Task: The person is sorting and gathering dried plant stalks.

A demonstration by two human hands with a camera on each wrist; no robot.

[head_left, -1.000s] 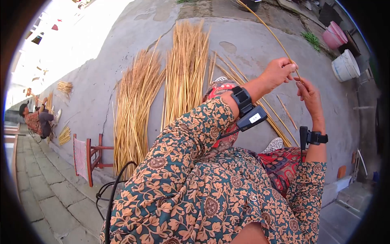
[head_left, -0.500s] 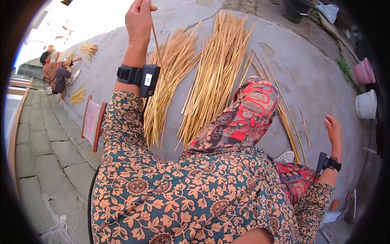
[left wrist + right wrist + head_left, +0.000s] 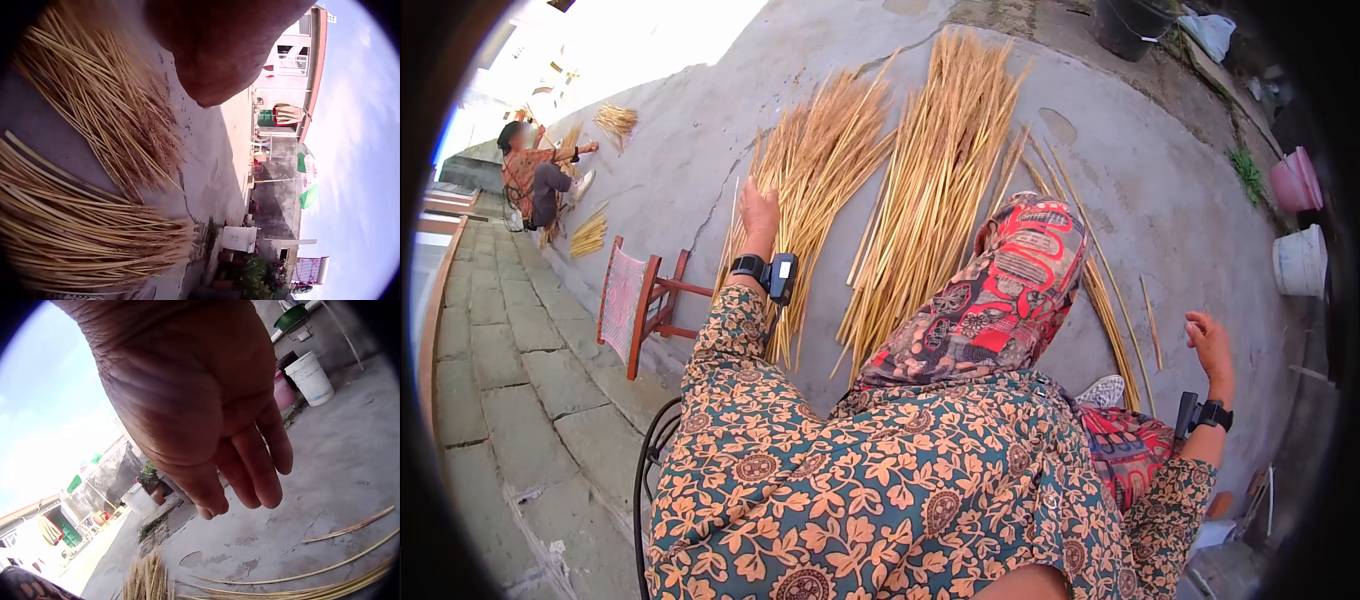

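My left hand [image 3: 760, 212] is above the left bundle of dry reed stalks [image 3: 825, 170], its fingers loosely curled, and no stalk shows in it. Only a dark, blurred part of that hand [image 3: 215, 50] appears in the left wrist view, its fingertips hidden. A second reed bundle [image 3: 930, 190] lies beside the first, feathery heads pointing away. Off to the right, my right hand [image 3: 1212, 348] hangs in the air, empty, with relaxed fingers [image 3: 259, 469] over the concrete. Nearest to it are a short loose stalk [image 3: 1151, 322] and some thin long stalks [image 3: 1112, 325].
A red-framed stool [image 3: 635, 308] with a woven seat stands at my left. Farther left, another person [image 3: 540, 180] sits near small stalk piles [image 3: 615, 120]. A white bucket [image 3: 1300, 260], a pink bucket [image 3: 1295, 180] and a black bucket [image 3: 1130, 25] line the right edge.
My hands moved apart from a shared stalk. The left carried it out over the left bundle, then came back lower, with no stalk showing in it now. The right dropped lower and stays empty.
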